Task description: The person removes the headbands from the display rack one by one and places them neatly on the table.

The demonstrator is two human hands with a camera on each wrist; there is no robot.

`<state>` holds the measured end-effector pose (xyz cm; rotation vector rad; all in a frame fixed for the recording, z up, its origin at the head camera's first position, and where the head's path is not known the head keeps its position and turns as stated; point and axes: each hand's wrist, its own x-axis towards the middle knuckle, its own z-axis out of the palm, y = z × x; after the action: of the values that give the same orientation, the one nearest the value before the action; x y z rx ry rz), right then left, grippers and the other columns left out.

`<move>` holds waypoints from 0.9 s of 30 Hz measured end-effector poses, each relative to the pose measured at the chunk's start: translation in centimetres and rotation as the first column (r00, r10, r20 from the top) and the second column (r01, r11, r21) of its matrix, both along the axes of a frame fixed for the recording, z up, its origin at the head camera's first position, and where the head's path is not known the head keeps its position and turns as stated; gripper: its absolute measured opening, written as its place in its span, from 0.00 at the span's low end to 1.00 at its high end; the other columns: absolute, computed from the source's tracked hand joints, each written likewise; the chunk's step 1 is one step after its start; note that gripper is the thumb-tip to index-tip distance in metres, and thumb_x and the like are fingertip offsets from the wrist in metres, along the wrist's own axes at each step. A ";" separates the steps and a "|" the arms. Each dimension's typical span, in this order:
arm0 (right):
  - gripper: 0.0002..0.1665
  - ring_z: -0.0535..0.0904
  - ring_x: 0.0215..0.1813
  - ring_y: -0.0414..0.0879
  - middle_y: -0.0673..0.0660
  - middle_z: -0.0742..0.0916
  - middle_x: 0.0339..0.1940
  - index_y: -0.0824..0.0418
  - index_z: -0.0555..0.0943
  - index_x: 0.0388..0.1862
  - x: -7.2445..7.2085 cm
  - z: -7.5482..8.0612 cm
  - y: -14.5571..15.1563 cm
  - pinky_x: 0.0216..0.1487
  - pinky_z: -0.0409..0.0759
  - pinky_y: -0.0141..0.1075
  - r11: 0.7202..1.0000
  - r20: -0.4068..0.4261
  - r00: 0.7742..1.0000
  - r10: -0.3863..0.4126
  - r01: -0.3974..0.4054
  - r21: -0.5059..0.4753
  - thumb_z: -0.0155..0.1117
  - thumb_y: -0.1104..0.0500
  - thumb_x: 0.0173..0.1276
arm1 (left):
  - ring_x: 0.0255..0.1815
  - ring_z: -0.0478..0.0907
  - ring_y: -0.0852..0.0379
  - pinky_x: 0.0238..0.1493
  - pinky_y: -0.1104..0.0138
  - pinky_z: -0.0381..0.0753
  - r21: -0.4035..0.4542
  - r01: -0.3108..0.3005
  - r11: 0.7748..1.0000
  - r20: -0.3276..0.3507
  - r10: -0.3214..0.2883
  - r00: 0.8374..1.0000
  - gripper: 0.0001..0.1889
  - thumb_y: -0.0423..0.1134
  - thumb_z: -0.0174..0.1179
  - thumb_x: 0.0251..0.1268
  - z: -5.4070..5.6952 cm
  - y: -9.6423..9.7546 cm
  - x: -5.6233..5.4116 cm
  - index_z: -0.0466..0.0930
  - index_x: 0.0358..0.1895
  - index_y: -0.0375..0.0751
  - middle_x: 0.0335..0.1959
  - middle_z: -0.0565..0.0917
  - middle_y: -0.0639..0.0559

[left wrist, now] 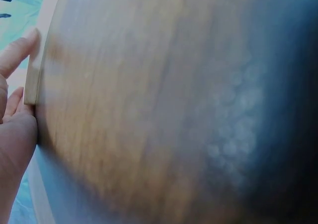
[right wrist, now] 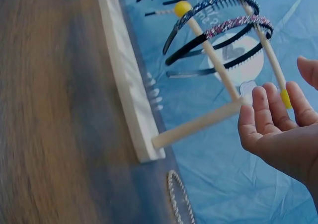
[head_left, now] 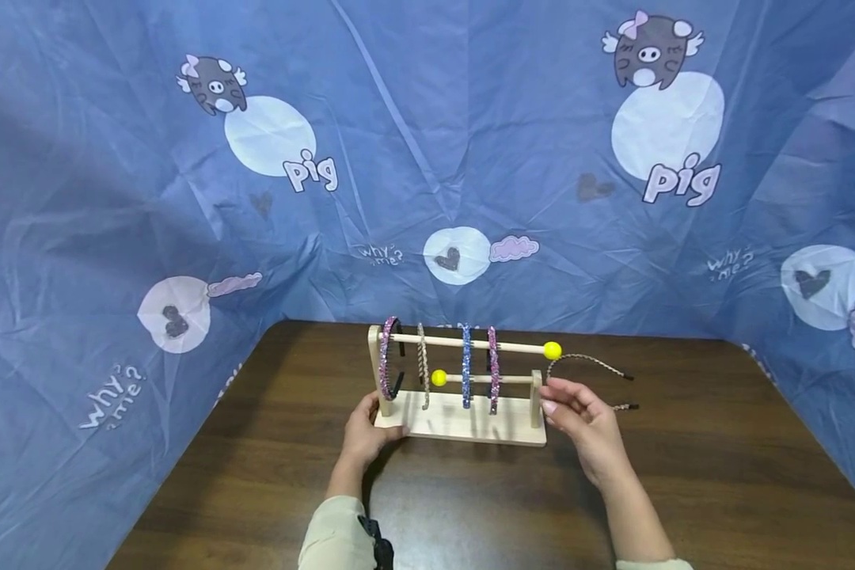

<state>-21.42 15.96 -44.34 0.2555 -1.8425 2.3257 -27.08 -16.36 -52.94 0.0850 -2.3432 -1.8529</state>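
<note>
The left hand grips the wooden headband stand by its left end; the right hand, fingers loosely bent, empty, near the braided headband at right, could jolt it by brushing leftward.

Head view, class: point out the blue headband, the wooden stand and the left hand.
Blue headband [head_left: 466, 364]: head view, on its glittery front.
Wooden stand [head_left: 443, 419]: head view, on a bare part of its base.
Left hand [head_left: 365, 435]: head view, on the back of the hand.
</note>
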 end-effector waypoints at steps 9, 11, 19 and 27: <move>0.25 0.79 0.49 0.47 0.60 0.82 0.48 0.82 0.64 0.57 -0.1 0.4 -1.5 0.50 0.76 0.33 0.994 -0.117 0.987 0.109 -0.110 0.003 0.56 0.75 0.62 | 0.57 0.69 0.39 0.58 0.54 0.67 0.017 0.011 1.000 -0.018 -0.011 1.000 0.39 0.18 0.70 0.31 -0.1 -0.1 0.0 0.68 0.58 0.26 0.57 0.71 0.30; 0.26 0.79 0.50 0.47 0.61 0.82 0.49 0.81 0.65 0.58 -0.3 0.4 -1.9 0.51 0.76 0.34 0.992 -0.127 0.984 0.123 -0.121 0.021 0.57 0.74 0.62 | 0.57 0.69 0.39 0.59 0.54 0.66 0.016 0.012 1.000 -0.020 -0.012 1.000 0.39 0.18 0.70 0.31 -0.1 -0.1 0.0 0.68 0.58 0.26 0.57 0.71 0.31; 0.28 0.76 0.53 0.53 0.76 0.75 0.54 0.79 0.66 0.59 -1.2 0.4 -3.4 0.55 0.73 0.35 0.990 -0.135 0.981 0.137 -0.131 0.052 0.58 0.74 0.59 | 0.59 0.67 0.39 0.60 0.54 0.66 0.031 0.010 0.999 -0.015 -0.010 1.000 0.40 0.18 0.71 0.31 0.2 -0.1 0.1 0.67 0.59 0.26 0.59 0.71 0.31; 0.29 0.74 0.51 0.56 0.75 0.74 0.53 0.78 0.67 0.58 -1.6 -0.1 -4.3 0.53 0.74 0.33 0.992 -0.082 0.989 0.119 -0.116 0.044 0.59 0.75 0.57 | 0.59 0.68 0.39 0.59 0.53 0.67 0.038 0.015 0.999 -0.012 -0.015 1.000 0.40 0.17 0.70 0.32 0.2 0.2 0.2 0.67 0.59 0.26 0.58 0.71 0.31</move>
<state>-23.06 11.67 -44.45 0.4727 -1.8814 2.3163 -26.85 -16.20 -52.70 0.0607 -2.3071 -1.9000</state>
